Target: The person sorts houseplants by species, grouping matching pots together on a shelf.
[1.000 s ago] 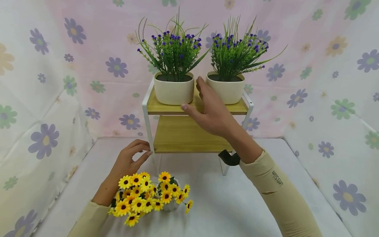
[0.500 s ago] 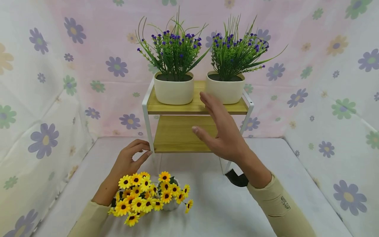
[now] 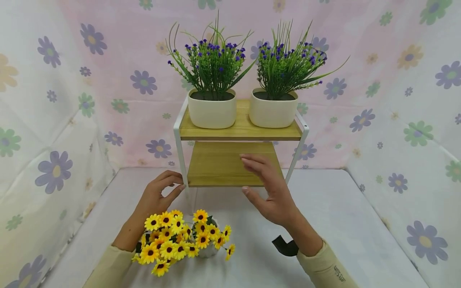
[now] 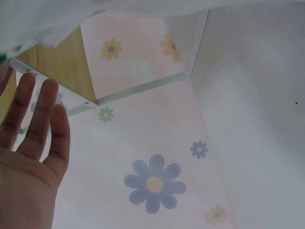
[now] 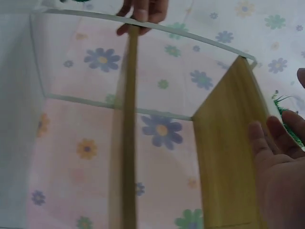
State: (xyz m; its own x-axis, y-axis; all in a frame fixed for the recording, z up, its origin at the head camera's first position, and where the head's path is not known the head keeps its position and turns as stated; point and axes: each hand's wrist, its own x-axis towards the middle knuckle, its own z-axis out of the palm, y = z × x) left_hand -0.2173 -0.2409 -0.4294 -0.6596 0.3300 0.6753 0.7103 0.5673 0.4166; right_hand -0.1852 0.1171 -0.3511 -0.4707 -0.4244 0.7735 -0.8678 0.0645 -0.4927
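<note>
A two-tier rack with a white metal frame [image 3: 181, 154] and wooden boards stands at the centre. My left hand [image 3: 156, 194] holds its left front leg at the height of the lower board [image 3: 216, 164], thumb in front and fingers partly hidden behind; the right wrist view also shows this left hand [image 5: 145, 10] at the frame. My right hand [image 3: 271, 196] hovers before the lower board, fingers loosely bent, nothing in it. On the upper board [image 3: 242, 130] two white oval pots, a left pot [image 3: 212, 114] and a right pot [image 3: 273, 114], carry purple-flowered grass plants.
Yellow daisy-like flowers [image 3: 167, 249] bunch in front of my left forearm, and a second yellow bunch [image 3: 202, 239] stands beside them in a pale pot. Flower-printed cloth [image 3: 144, 120] encloses the white surface [image 3: 245, 260] at the back and both sides.
My right hand has drawn away from between the two white pots, coming down and toward me to the front of the lower board. The left hand and the pots have stayed in place.
</note>
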